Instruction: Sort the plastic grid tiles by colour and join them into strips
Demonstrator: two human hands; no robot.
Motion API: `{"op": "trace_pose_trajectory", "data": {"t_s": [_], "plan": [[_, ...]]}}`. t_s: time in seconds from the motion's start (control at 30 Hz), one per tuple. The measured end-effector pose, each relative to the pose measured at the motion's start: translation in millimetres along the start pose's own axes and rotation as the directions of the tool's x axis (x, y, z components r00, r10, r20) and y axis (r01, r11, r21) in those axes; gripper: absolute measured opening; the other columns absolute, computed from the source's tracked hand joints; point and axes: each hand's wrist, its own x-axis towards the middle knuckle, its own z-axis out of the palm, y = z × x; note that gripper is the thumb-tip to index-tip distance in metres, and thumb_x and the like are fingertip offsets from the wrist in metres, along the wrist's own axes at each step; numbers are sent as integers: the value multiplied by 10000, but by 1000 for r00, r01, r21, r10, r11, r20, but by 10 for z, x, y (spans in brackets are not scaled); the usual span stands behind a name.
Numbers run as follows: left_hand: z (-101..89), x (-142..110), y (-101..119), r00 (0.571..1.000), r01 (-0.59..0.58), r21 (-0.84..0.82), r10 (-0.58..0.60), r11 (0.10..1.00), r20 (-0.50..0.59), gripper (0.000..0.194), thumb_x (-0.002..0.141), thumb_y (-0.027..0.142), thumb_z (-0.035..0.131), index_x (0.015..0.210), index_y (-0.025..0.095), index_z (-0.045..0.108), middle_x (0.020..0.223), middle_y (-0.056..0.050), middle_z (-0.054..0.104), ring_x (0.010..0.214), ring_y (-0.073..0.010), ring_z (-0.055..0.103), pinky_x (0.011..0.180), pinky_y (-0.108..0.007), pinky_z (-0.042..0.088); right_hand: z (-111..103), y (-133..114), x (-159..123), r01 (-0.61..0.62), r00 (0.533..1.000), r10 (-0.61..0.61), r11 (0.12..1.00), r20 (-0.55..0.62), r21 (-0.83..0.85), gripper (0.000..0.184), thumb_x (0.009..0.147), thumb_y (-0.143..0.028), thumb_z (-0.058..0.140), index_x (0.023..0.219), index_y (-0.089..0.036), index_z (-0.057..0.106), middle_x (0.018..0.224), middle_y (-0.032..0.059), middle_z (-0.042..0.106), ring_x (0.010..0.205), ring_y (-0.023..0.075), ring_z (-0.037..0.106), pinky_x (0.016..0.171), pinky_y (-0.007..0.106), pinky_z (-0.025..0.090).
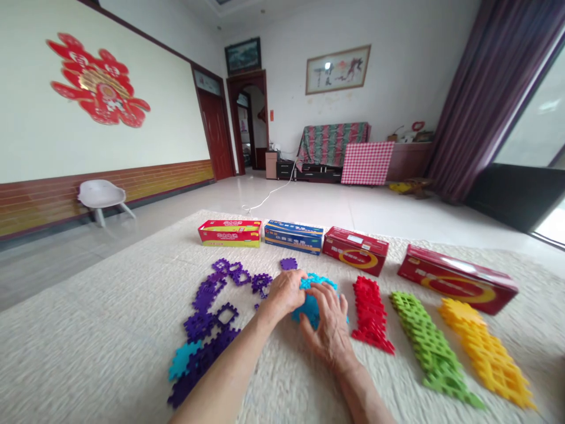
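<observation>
Light blue interlocking plastic pieces [311, 311] lie in a cluster on the carpet under both my hands. My left hand [285, 288] is closed at the cluster's upper left edge, its fingers bent onto a blue piece. Over the cluster's right side, my right hand [329, 324] rests with its fingers spread. Part of the cluster is hidden by the hands. Left of them, purple pieces [203, 297] lie scattered in a loose curve, and one purple square [288, 264] sits just beyond my left hand. A lone blue piece [183, 360] touches the purple ones.
Overlapping rows of red pieces [369, 309], green pieces [428, 344] and yellow pieces [488, 350] lie to the right. Behind stand a red-and-yellow box [230, 234], a blue box [293, 237] and two dark red boxes [355, 250]. A white chair [102, 193] stands far left.
</observation>
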Motion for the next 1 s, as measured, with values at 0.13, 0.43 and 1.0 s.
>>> {"op": "trace_pose_trajectory", "data": {"t_s": [0.13,0.43,1.0], "plan": [[-79,-72,-84,999,-32,29,33,999,-30,416,769,159,540,1174,205,622,1119,-79,686,1049,-206,622,944,-293,458,47,52,-18,-31,999,32,997,13,-71,410,796,-290,524,1198,-216,494,1287,131,552,1285,346,394,1009,593,258],[-665,-729,-748,981,190,30,-189,981,-30,334,790,195,550,1099,215,675,1068,-42,722,1015,-178,641,895,-256,465,74,54,-10,20,998,-27,994,-62,-104,356,864,-304,485,1205,-208,522,1264,122,577,1259,325,426,1014,607,250],[-844,-2011,-1455,921,381,187,-390,905,13,468,791,290,539,1229,128,565,1112,-145,680,1092,-247,608,937,-305,425,356,-1666,-426,173,860,-252,962,444,210,694,772,-441,616,1385,-219,380,1484,135,355,1376,395,253,1058,622,260]]}}
